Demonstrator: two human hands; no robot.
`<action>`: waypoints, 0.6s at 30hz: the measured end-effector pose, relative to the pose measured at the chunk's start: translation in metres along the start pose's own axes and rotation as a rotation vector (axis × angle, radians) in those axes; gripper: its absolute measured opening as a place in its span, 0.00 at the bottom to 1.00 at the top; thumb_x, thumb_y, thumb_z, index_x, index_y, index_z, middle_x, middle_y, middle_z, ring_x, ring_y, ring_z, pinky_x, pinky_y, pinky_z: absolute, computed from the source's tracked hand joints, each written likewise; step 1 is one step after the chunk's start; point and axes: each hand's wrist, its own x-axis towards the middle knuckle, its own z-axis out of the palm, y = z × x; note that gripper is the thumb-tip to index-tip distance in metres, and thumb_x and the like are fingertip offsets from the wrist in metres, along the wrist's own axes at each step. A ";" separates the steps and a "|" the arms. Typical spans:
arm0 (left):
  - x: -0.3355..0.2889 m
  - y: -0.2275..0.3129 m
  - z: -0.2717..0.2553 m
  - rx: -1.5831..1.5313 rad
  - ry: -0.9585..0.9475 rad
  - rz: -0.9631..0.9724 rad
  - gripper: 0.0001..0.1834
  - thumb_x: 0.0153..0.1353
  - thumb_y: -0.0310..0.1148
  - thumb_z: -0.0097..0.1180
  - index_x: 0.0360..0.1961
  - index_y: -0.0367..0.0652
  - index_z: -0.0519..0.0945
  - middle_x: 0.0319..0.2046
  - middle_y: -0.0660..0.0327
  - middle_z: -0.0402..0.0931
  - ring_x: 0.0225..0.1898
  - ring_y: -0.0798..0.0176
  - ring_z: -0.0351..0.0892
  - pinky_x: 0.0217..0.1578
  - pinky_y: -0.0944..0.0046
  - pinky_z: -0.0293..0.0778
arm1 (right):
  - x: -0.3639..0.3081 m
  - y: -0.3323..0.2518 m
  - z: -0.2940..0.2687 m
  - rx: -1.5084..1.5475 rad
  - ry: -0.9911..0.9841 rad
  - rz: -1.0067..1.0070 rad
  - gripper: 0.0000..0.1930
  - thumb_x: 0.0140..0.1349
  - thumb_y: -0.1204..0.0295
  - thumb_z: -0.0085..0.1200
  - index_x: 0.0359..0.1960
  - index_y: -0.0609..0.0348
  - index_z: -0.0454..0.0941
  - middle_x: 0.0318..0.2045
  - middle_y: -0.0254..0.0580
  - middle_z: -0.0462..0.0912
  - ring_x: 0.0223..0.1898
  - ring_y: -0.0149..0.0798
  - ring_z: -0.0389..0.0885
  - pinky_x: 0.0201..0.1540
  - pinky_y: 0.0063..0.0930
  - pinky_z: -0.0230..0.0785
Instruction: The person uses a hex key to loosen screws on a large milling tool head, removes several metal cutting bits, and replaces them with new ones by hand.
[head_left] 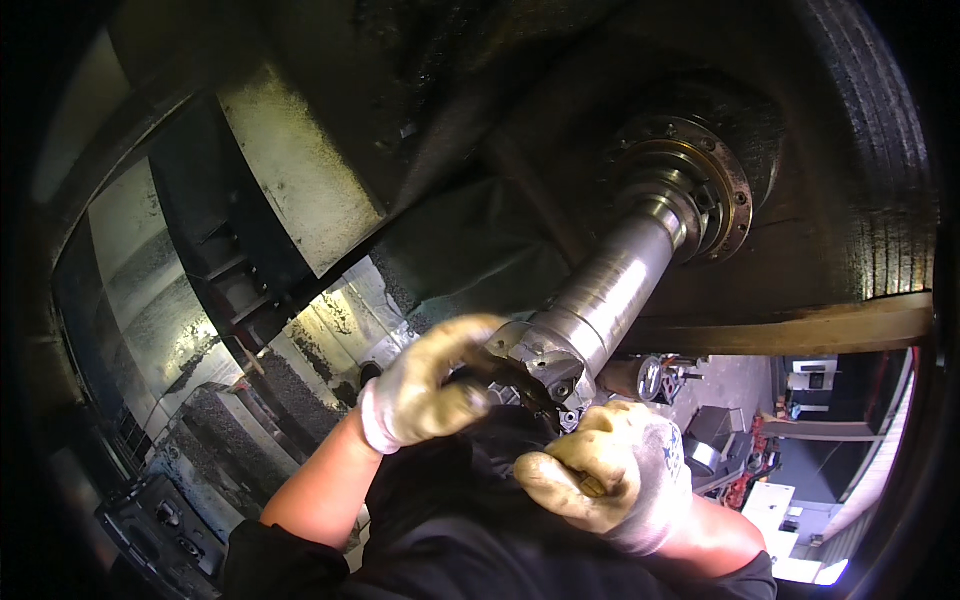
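Note:
A shiny metal spindle bar [610,290] slants down from a round bolted flange [715,195] toward me. Its blocky lower end [550,350] sits just beyond my hands, which both wear soiled pale work gloves. My left hand [425,385] is curled left of that end, its upper fingers blurred by motion. A dark, uneven strip [525,385] runs from its fingers across the bar's end; its kind is unclear. Nearer me and to the right, my right hand [605,475] is closed in a fist below the bar's end. What it grips is hidden by the fingers.
Dark machine walls surround the bar, with a wooden-looking edge [790,325] at the right. Pale metal panels [290,165] and debris-strewn ledges [240,420] lie at the left. A black case [165,530] is at the lower left. Workshop equipment [715,435] stands beyond, lower right.

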 end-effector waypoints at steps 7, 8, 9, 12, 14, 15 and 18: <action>0.044 0.012 0.042 -0.343 0.084 0.244 0.48 0.69 0.73 0.53 0.59 0.30 0.80 0.66 0.41 0.75 0.72 0.44 0.71 0.72 0.46 0.66 | -0.002 -0.007 0.006 -0.076 0.108 -0.074 0.16 0.55 0.65 0.77 0.17 0.50 0.80 0.16 0.41 0.74 0.18 0.48 0.76 0.23 0.43 0.66; 0.049 0.004 0.047 -0.384 0.094 0.284 0.45 0.72 0.70 0.50 0.55 0.29 0.81 0.63 0.39 0.78 0.72 0.43 0.71 0.72 0.45 0.65 | -0.001 -0.006 0.007 -0.083 0.130 -0.089 0.17 0.55 0.66 0.77 0.16 0.50 0.79 0.16 0.41 0.73 0.17 0.48 0.75 0.23 0.42 0.65; 0.053 -0.001 0.054 -0.440 0.126 0.318 0.39 0.74 0.63 0.47 0.52 0.29 0.82 0.59 0.39 0.80 0.71 0.42 0.72 0.73 0.44 0.65 | 0.001 -0.005 0.007 -0.059 0.159 -0.086 0.18 0.58 0.63 0.75 0.16 0.51 0.79 0.16 0.42 0.75 0.17 0.49 0.77 0.23 0.42 0.68; 0.052 -0.001 0.066 -0.515 0.255 0.345 0.29 0.80 0.42 0.36 0.41 0.27 0.83 0.47 0.39 0.85 0.69 0.39 0.74 0.73 0.42 0.64 | 0.000 0.002 0.014 -0.034 0.223 -0.124 0.19 0.62 0.60 0.71 0.16 0.52 0.81 0.14 0.43 0.78 0.17 0.49 0.81 0.23 0.41 0.72; 0.049 0.007 0.067 -0.496 0.279 0.264 0.27 0.80 0.42 0.33 0.39 0.32 0.81 0.44 0.41 0.85 0.68 0.40 0.74 0.73 0.42 0.64 | 0.001 0.005 0.015 -0.012 0.191 -0.148 0.17 0.61 0.64 0.71 0.16 0.51 0.81 0.13 0.41 0.77 0.16 0.48 0.80 0.21 0.40 0.70; 0.048 0.011 0.069 -0.472 0.297 0.216 0.27 0.81 0.44 0.32 0.37 0.36 0.80 0.43 0.43 0.84 0.69 0.41 0.73 0.73 0.42 0.63 | 0.002 0.007 0.016 0.000 0.175 -0.160 0.17 0.61 0.65 0.72 0.17 0.51 0.80 0.13 0.41 0.77 0.16 0.47 0.79 0.20 0.39 0.69; 0.047 0.017 0.071 -0.464 0.301 0.146 0.27 0.81 0.45 0.30 0.34 0.40 0.78 0.41 0.45 0.83 0.68 0.43 0.73 0.73 0.43 0.63 | 0.004 0.017 0.036 0.130 0.444 -0.284 0.15 0.58 0.74 0.72 0.18 0.50 0.77 0.12 0.38 0.75 0.14 0.44 0.76 0.16 0.37 0.63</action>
